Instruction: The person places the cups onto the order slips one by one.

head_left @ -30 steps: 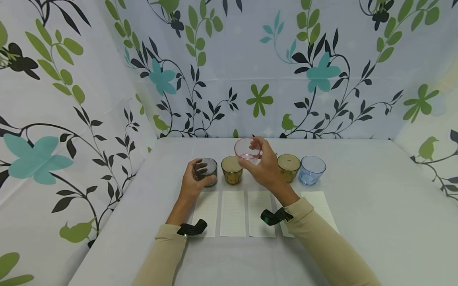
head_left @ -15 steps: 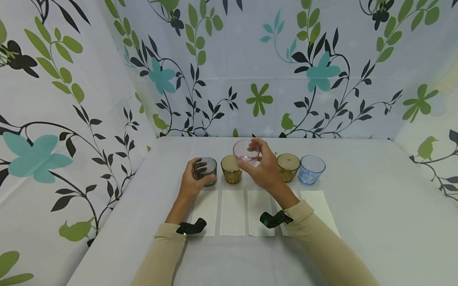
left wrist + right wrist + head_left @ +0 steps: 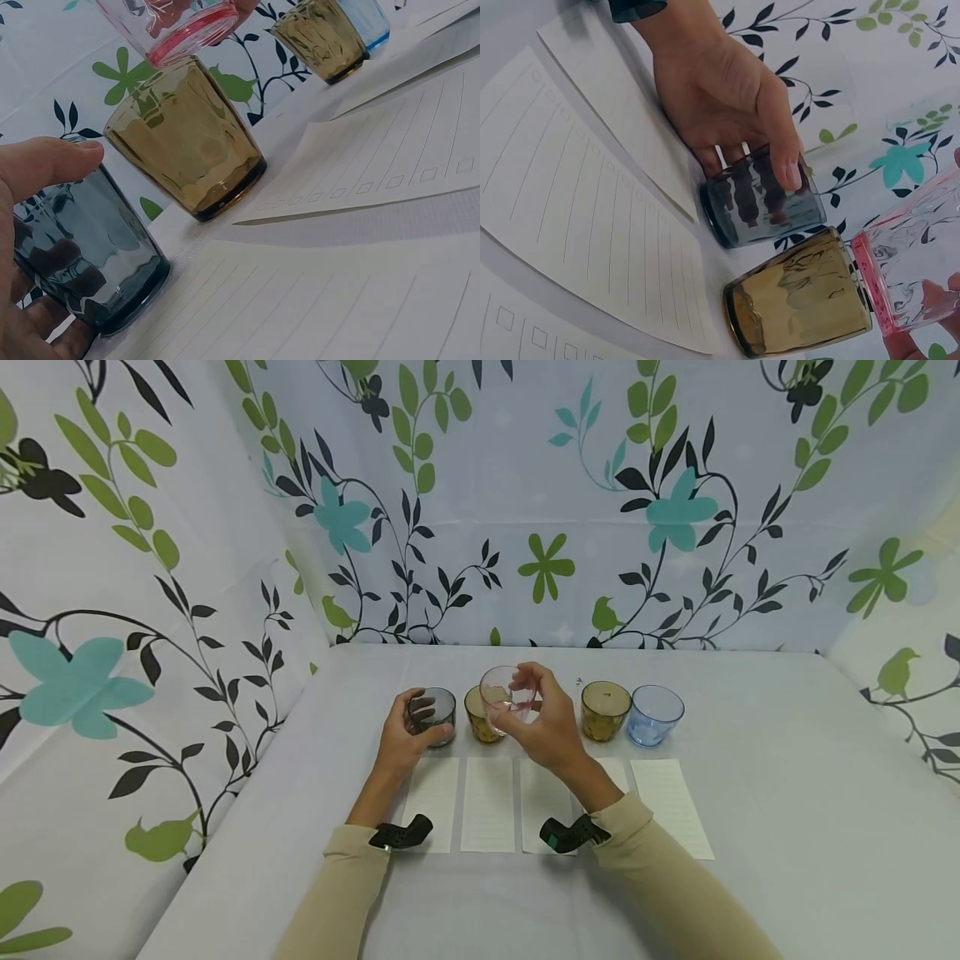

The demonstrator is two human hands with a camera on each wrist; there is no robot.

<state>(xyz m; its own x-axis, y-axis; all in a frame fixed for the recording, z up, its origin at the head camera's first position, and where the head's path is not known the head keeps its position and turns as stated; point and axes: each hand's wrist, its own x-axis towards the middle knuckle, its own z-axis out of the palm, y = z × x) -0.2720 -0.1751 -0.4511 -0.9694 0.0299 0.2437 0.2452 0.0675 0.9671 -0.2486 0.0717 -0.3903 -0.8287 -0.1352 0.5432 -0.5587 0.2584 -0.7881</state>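
Observation:
My left hand [image 3: 401, 739] grips a smoky blue-grey glass [image 3: 97, 247] that stands on the table, its thumb on the near side and fingers curled behind. A clear glass with a pink base [image 3: 907, 262] is held up in my right hand [image 3: 553, 722], fingers around its side. In both wrist views that pink base is right at the rim of an upright amber glass [image 3: 184, 142], just to the right of the blue-grey one. From the head view, the pink glass partly covers the amber glass.
Right of my right hand stand a second amber glass [image 3: 603, 714] and a light blue glass [image 3: 654, 718]. Several lined paper strips, such as the rightmost strip [image 3: 671, 806], lie in a row before the glasses. A patterned curtain [image 3: 480, 510] hangs behind the white table [image 3: 787, 793].
My right hand has moved left and down with the pink glass, from beside the left amber glass to over it. The left hand stays on the blue-grey glass.

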